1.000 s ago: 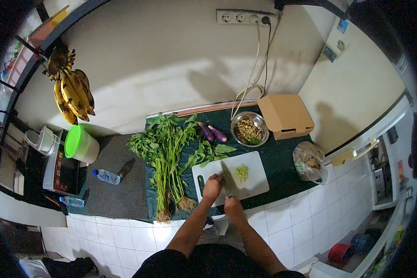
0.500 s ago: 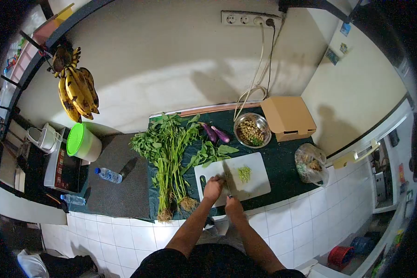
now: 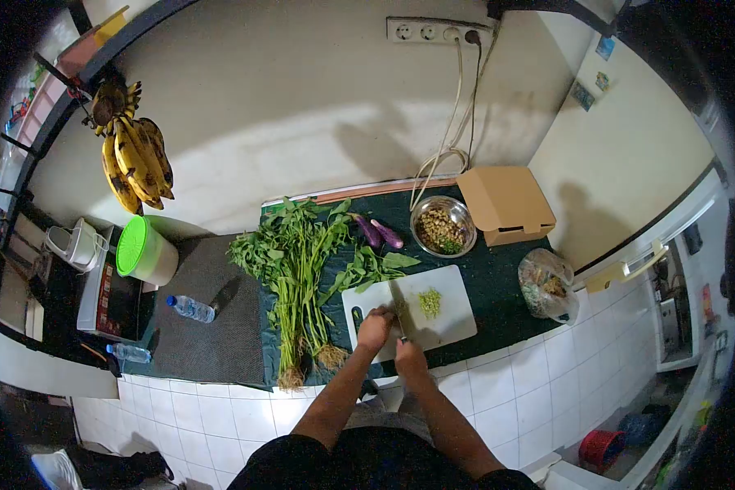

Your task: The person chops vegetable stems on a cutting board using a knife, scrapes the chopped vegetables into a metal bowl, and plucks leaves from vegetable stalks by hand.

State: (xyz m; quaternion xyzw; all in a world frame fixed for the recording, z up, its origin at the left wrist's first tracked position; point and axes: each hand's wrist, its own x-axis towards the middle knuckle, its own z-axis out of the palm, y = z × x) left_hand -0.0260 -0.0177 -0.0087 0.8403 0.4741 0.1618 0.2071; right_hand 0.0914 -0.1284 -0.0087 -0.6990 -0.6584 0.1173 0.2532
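Observation:
On the white cutting board (image 3: 449, 322) my right hand (image 3: 410, 357) is closed round the handle of a knife (image 3: 401, 317), whose blade points away from me. Just left of the blade, my left hand (image 3: 375, 328) rests on the board with its fingers bent together; what they hold is too small to make out. Chopped green pieces (image 3: 429, 303) lie in a small heap right of the knife. Leafy greens with roots (image 3: 296, 286) spread left of the board. Behind it are two purple eggplants (image 3: 377, 233) and a metal bowl (image 3: 443, 227) of chopped food.
A cardboard box (image 3: 506, 204) and a filled plastic bag (image 3: 547, 286) stand to the right. At the left are a green-lidded container (image 3: 147, 251), a water bottle (image 3: 191, 309) lying on a dark mat, and a microwave (image 3: 110, 302). Bananas (image 3: 136, 162) hang above.
The knife and my right hand have moved slightly up the board. My left hand stays beside the blade, and the view has shifted a little.

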